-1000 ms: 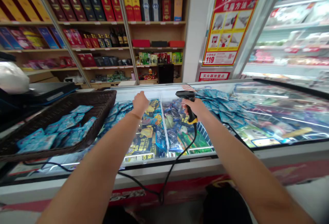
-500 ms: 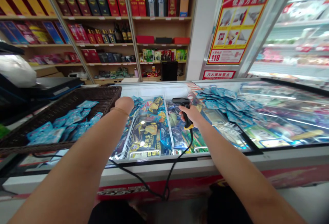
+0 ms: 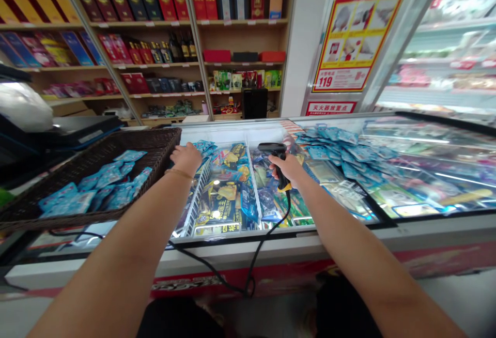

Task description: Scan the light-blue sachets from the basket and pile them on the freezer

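My right hand (image 3: 289, 169) is wrapped round the grip of a black and yellow barcode scanner (image 3: 272, 148), held above the chest freezer's glass top (image 3: 310, 219). A black cable (image 3: 267, 237) hangs from its handle and loops down past the freezer's front edge. My left hand (image 3: 186, 158) is over the right rim of a brown wicker basket (image 3: 166, 159), fingers loosely bent and a little apart, with nothing visible in them. Blue packets (image 3: 110, 175) lie inside that basket. Just right of my left hand sits a small pile of similar blue packets (image 3: 205, 147).
A larger heap of blue packets (image 3: 344, 149) lies on the glass to the right. Under the glass are white wire dividers (image 3: 253, 183) and bagged frozen goods (image 3: 222, 198). Shelves of boxes (image 3: 240, 43) stand behind, beside a red poster (image 3: 358, 28).
My left hand has turned so that its fingers show and point toward the basket. The right hand keeps hold of the barcode scanner in nearly the same place.
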`<state>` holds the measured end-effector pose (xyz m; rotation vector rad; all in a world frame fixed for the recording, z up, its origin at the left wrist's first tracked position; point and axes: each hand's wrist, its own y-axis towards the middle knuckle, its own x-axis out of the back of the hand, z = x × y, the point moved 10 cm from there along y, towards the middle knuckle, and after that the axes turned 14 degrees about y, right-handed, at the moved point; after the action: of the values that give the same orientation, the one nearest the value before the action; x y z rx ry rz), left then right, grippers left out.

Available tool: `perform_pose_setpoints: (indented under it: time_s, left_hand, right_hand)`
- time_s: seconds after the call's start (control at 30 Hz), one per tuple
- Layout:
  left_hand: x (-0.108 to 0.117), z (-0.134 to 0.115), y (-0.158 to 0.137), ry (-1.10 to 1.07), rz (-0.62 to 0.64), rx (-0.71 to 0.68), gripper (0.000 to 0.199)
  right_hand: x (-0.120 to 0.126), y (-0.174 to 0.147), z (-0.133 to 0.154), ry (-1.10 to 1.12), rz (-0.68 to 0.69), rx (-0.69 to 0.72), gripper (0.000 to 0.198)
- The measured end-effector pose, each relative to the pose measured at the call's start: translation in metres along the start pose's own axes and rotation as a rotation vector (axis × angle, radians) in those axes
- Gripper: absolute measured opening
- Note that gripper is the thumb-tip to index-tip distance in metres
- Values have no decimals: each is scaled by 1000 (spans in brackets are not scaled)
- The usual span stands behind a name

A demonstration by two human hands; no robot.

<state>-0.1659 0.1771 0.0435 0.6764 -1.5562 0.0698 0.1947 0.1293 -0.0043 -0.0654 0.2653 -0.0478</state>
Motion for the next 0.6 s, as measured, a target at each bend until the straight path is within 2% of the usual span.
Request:
perform_pose_setpoints:
  time_s: [0.07,0.17,0.27,0.33,0.4,0.47,0.6]
  left_hand:
    - [0,1,0,65,6,10,42]
    - [13,-9,-2,48,-54,-62,46]
    - [24,-24,-5,-195,-116,-130,55]
    - [25,-35,-6,-437,-157,-135,51]
    - [15,-48,-10,-674,-151,-94,35]
    - [-5,-63,-17,-899,-86,-15,20]
    - [-37,-96,-42,-1253,20,103,21]
  right_hand:
    - [-1,0,0,6,6,-3,20]
    - [-2,-1,1,14,6,2,19]
    - [-2,-1,2,10,3,12,19]
    - [-3,-2,3,4,9,21,19]
    - [-4,-3,4,3,23,35,19]
    - [-6,-4,6,2,41,53,19]
    - [-10,-10,14,-45,75,114,21]
